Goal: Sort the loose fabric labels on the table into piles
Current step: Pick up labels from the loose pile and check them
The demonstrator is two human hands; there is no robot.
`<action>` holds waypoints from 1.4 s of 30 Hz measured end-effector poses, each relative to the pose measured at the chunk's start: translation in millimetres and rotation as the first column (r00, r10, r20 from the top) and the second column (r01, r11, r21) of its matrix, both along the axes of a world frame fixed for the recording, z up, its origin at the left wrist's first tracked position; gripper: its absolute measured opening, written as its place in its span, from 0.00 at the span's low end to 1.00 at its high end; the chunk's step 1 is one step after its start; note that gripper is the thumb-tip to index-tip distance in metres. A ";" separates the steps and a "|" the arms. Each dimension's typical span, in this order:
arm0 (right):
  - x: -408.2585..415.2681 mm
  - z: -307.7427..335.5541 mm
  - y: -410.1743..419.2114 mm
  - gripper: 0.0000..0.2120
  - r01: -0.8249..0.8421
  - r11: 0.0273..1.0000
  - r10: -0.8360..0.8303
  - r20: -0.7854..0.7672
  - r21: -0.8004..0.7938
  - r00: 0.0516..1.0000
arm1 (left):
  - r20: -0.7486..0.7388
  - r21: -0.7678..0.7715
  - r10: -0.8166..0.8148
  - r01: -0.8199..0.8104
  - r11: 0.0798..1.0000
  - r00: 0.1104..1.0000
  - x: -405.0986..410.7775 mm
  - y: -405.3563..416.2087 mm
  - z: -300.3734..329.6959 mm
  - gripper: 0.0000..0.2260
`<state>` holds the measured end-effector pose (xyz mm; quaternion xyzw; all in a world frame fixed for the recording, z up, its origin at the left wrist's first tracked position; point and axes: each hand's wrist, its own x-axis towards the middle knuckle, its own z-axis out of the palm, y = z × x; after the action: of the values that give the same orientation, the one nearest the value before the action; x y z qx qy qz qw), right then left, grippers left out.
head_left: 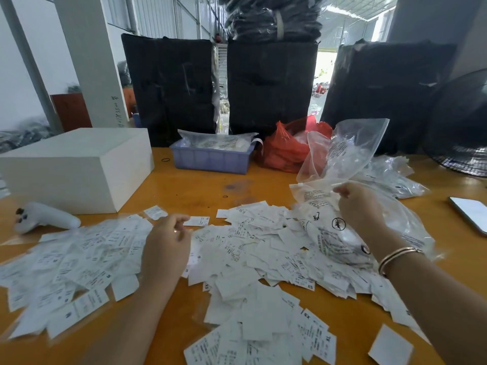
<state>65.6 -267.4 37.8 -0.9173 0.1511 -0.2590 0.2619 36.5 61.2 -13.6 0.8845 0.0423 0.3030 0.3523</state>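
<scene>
White fabric labels [253, 248] with black print lie scattered over the orange table [200, 188], in a heap at the left [79, 254] and a wider spread in the middle and front. My left hand [167, 242] hovers over the labels and pinches one small label [197, 221] at its fingertips. My right hand [359, 204], with bangles on the wrist, grips the edge of a clear printed plastic bag [342, 164] and holds it up above the right side of the spread.
A white box [76, 167] stands at the back left, with a white controller [44, 218] beside it. A blue tray [210, 159] of bagged labels, a red bag [287, 148], more clear bags [390, 177], a phone [471, 214] and a fan [463, 122] line the back and right.
</scene>
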 end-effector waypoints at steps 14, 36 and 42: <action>1.8 -29.4 -16.0 0.09 0.081 0.963 -0.144 -0.234 -0.257 0.962 | 0.072 0.383 -0.219 0.176 0.907 0.973 -4.3 -16.1 -8.3 0.08; -67.6 -49.7 126.5 0.18 -0.689 0.534 0.658 0.272 0.490 0.703 | -0.075 -0.339 -0.665 0.608 0.718 0.743 -16.1 -39.9 -6.4 0.03; -66.1 -56.0 118.5 0.19 -0.553 0.675 0.432 0.346 0.488 0.833 | -0.040 -0.525 -0.598 0.492 0.694 0.801 -10.4 -36.3 -4.6 0.02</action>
<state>-0.5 -148.9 -18.2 -0.7710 -0.0600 -0.2125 0.5973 26.1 24.9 -18.2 0.7639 -0.1114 0.0691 0.6319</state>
